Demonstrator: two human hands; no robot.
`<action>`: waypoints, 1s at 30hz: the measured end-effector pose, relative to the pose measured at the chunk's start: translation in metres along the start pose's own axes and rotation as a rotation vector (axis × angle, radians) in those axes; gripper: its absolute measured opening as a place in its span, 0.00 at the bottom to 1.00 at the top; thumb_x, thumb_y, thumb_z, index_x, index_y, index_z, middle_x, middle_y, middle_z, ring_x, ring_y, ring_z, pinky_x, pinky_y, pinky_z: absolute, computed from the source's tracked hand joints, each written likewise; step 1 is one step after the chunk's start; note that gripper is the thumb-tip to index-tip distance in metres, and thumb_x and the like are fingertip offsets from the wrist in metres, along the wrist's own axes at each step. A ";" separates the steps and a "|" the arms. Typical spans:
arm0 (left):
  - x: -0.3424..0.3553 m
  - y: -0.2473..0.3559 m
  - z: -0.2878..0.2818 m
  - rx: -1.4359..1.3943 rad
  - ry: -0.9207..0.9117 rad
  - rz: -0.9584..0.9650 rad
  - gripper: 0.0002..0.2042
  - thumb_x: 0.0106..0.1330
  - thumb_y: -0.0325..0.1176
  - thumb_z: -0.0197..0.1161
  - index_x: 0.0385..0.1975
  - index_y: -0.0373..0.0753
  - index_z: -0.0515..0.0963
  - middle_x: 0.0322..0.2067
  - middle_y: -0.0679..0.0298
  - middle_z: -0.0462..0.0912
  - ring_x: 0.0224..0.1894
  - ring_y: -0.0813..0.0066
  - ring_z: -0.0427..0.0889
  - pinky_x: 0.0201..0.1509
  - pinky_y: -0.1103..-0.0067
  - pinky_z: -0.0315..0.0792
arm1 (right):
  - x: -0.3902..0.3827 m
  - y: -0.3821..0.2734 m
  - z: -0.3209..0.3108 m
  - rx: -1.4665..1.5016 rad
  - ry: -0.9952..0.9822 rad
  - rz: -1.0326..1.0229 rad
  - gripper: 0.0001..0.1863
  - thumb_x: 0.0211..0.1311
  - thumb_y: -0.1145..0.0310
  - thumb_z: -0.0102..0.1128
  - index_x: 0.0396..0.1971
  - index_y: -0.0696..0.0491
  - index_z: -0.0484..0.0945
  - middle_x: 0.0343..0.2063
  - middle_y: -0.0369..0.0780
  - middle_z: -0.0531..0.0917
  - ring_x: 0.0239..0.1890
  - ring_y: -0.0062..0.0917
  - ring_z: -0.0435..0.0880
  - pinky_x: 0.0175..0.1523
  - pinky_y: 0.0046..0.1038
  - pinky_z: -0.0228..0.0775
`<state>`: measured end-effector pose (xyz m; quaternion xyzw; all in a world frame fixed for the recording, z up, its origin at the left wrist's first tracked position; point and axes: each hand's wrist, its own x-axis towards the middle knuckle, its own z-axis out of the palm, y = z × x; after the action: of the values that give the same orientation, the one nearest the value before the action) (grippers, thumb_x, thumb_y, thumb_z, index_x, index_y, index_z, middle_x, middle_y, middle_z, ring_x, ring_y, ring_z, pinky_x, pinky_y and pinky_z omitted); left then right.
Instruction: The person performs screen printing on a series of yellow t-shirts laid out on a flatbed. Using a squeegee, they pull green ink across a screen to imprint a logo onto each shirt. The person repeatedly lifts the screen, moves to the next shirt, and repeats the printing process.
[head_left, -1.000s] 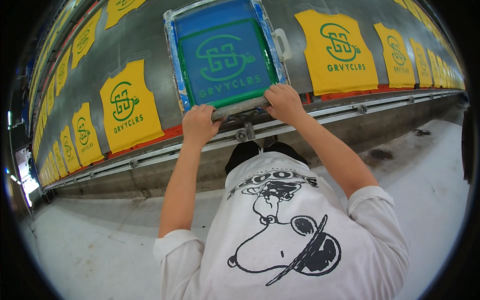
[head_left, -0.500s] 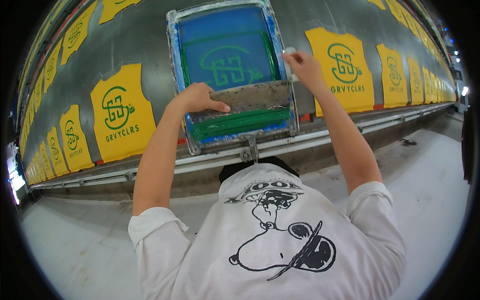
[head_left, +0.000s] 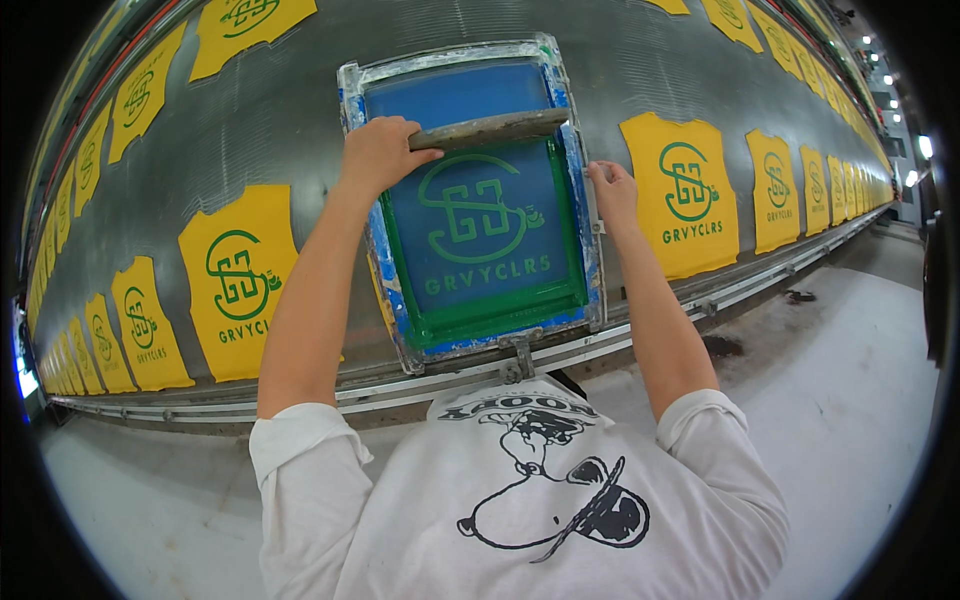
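A screen-printing frame [head_left: 352, 82] with blue and green mesh [head_left: 480, 215] lies over the grey printing table. Green ink lines the near and side margins of the mesh, and a round emblem design shows through its middle. My left hand [head_left: 385, 158] is closed around the left end of a long, ink-stained squeegee [head_left: 500, 130], which spans the far part of the mesh and leans on it. At the right side rail my right hand [head_left: 613, 188] has its fingers pinched on the frame's edge. What lies beneath the screen is hidden.
Yellow shirt panels [head_left: 690, 255] with green prints lie in rows to both sides and across the table [head_left: 330, 60]. A metal rail [head_left: 700, 300] runs along the near edge, where a bracket [head_left: 520, 360] of the frame meets it. Pale floor [head_left: 840, 400] lies beyond.
The squeegee has moved from the near end of the mesh to the far part with my left hand, uncovering the emblem. My right hand stays by the right rail. The view has shifted.
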<state>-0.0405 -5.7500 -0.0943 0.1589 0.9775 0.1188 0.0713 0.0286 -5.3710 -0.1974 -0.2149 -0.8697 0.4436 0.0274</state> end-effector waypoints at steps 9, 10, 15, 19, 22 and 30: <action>-0.001 0.026 0.019 -0.193 0.036 0.094 0.16 0.63 0.39 0.67 0.52 0.49 0.83 0.44 0.63 0.87 0.48 0.57 0.84 0.51 0.63 0.78 | -0.001 0.002 -0.001 0.000 0.064 -0.116 0.18 0.65 0.54 0.65 0.40 0.55 0.88 0.33 0.48 0.88 0.37 0.39 0.87 0.46 0.35 0.75; -0.004 0.032 0.022 -0.177 0.053 0.085 0.16 0.63 0.38 0.67 0.52 0.50 0.83 0.45 0.63 0.87 0.49 0.57 0.84 0.51 0.63 0.78 | -0.003 0.000 -0.004 -0.012 0.071 -0.130 0.18 0.65 0.54 0.65 0.40 0.55 0.88 0.33 0.49 0.88 0.38 0.40 0.87 0.46 0.36 0.75; -0.052 0.059 0.041 -0.160 0.165 0.082 0.16 0.62 0.33 0.66 0.51 0.50 0.82 0.47 0.64 0.86 0.51 0.58 0.83 0.51 0.63 0.78 | 0.003 0.004 -0.008 -0.065 0.084 -0.190 0.21 0.64 0.51 0.63 0.41 0.54 0.88 0.36 0.52 0.88 0.42 0.46 0.87 0.49 0.40 0.76; -0.130 0.104 0.070 -0.156 0.182 0.136 0.22 0.56 0.28 0.68 0.54 0.46 0.81 0.51 0.63 0.85 0.53 0.57 0.82 0.55 0.63 0.76 | 0.013 0.011 -0.007 -0.010 0.091 -0.175 0.22 0.63 0.49 0.64 0.41 0.54 0.87 0.37 0.52 0.88 0.43 0.47 0.86 0.50 0.41 0.76; -0.205 0.141 0.110 -0.140 0.226 0.150 0.26 0.51 0.25 0.68 0.55 0.43 0.80 0.55 0.61 0.84 0.56 0.58 0.81 0.59 0.63 0.73 | 0.017 0.010 -0.005 0.025 0.099 -0.150 0.23 0.62 0.48 0.65 0.42 0.55 0.87 0.38 0.52 0.88 0.44 0.47 0.86 0.51 0.40 0.76; -0.270 0.147 0.104 -0.259 0.274 0.192 0.31 0.50 0.23 0.67 0.60 0.43 0.77 0.60 0.61 0.81 0.61 0.60 0.79 0.63 0.64 0.72 | 0.006 -0.048 -0.030 0.068 0.099 -0.287 0.24 0.64 0.48 0.67 0.45 0.55 0.87 0.42 0.47 0.89 0.47 0.34 0.86 0.54 0.32 0.74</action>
<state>0.2747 -5.6815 -0.1296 0.2233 0.9350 0.2703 -0.0539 0.0134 -5.3705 -0.1425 -0.1089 -0.8736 0.4531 0.1404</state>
